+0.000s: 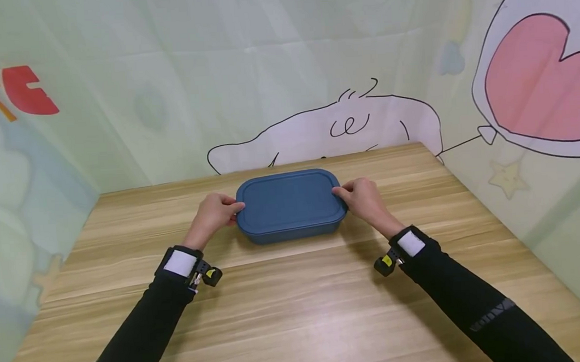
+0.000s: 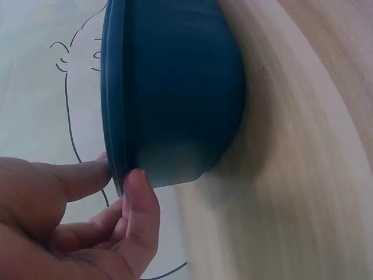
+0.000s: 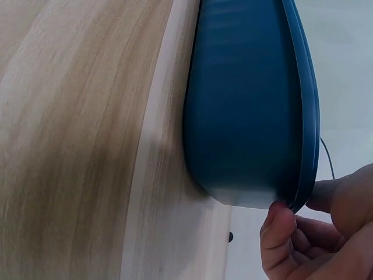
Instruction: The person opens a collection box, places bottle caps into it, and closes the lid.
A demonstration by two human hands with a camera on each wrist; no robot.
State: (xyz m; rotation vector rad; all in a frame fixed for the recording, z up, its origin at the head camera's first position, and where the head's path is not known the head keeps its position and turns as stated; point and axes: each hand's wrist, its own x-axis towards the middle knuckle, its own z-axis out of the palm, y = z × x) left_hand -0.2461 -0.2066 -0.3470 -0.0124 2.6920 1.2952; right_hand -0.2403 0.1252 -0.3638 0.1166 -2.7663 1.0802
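Note:
A blue rectangular lidded box (image 1: 291,203) with rounded corners sits toward the back of the wooden table, its lid (image 1: 286,197) on top. My left hand (image 1: 215,213) pinches the rim at its left end, thumb above and fingers beneath. At the right end, my right hand (image 1: 363,199) pinches the rim in the same way. In the left wrist view, the left fingers (image 2: 143,204) curl under the lid's edge beside the box's wall (image 2: 180,87). The right wrist view has a right fingertip (image 3: 278,220) under the rim. What the box holds is hidden.
The wood-grain table (image 1: 297,312) spreads in front of the box and to both sides. Behind it hangs a pale green printed backdrop (image 1: 167,100) with cartoon drawings. Each wrist carries a strapped camera, such as the left one (image 1: 211,275).

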